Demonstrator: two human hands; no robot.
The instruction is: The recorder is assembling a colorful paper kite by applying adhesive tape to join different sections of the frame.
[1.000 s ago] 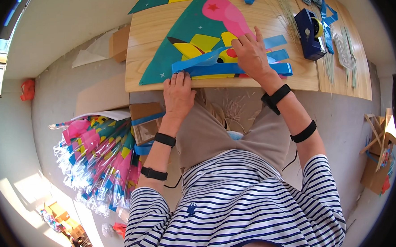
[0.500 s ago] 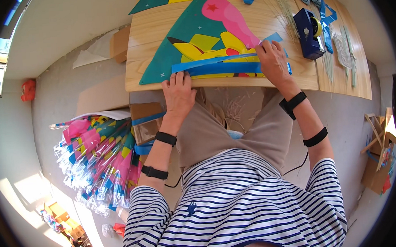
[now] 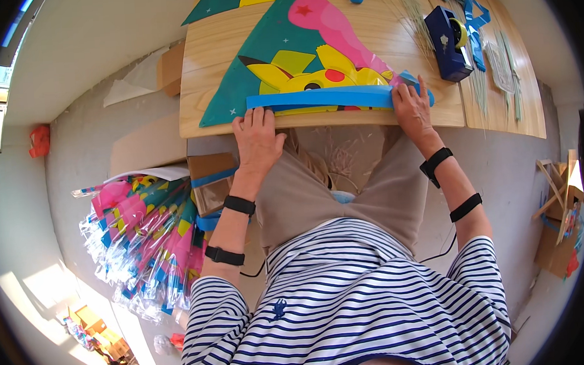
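A triangular printed sheet (image 3: 247, 79) in teal, pink and yellow lies on the wooden table, its lower edge near the table's front edge. A long blue strip (image 3: 327, 99) runs across that lower edge; part of it seems doubled into two layers. My left hand (image 3: 258, 136) rests at the strip's left end, fingers stretched out flat, thumb apart and nothing gripped. At the other end, my right hand (image 3: 414, 113) has its fingers on the strip, holding it against the sheet's right corner. A short blue end (image 3: 408, 77) sticks out beyond those fingers.
A dark blue tape dispenser (image 3: 449, 47), thin rods (image 3: 412, 11) and blue ribbon (image 3: 474, 27) lie on the table's right side. Another printed sheet (image 3: 213, 7) is at the far edge. Left of my legs stand a cardboard box (image 3: 208, 164) and many plastic-wrapped printed bundles (image 3: 142, 223).
My right hand has moved slightly right and down toward the table edge. The upper layer of the blue strip has come down over the lower one. My left hand stays nearly in place.
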